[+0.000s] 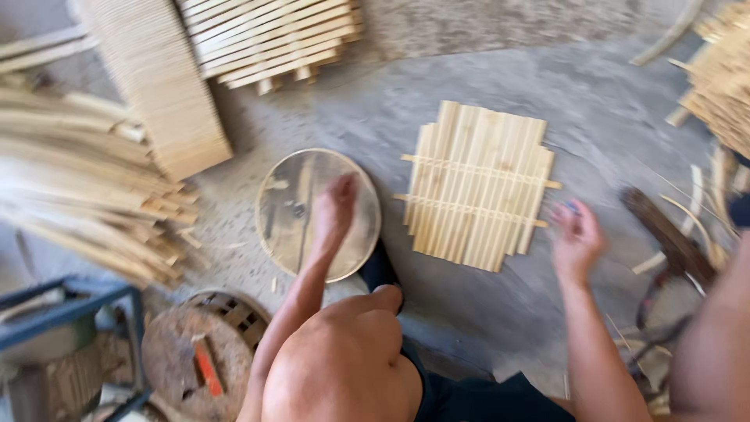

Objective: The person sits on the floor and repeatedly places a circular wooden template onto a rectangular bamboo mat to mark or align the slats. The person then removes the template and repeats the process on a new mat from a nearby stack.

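My left hand (336, 209) rests on a round wooden disc (291, 205) that lies flat on the concrete floor. My right hand (576, 236) hovers just right of a mat of bamboo slats (476, 184) tied by two thin cross strips. Its fingers are curled around something small and blue, blurred by motion. My bare knee (344, 359) fills the lower middle of the view.
Stacks of bamboo slats (156, 78) and long strips (70, 180) lie at the left. More slat mats (273, 35) sit at the top. A round block with an orange-handled tool (205, 367) stands lower left, beside a blue frame (70, 309). Loose strips (726, 78) and a dark blade (668, 234) lie at the right.
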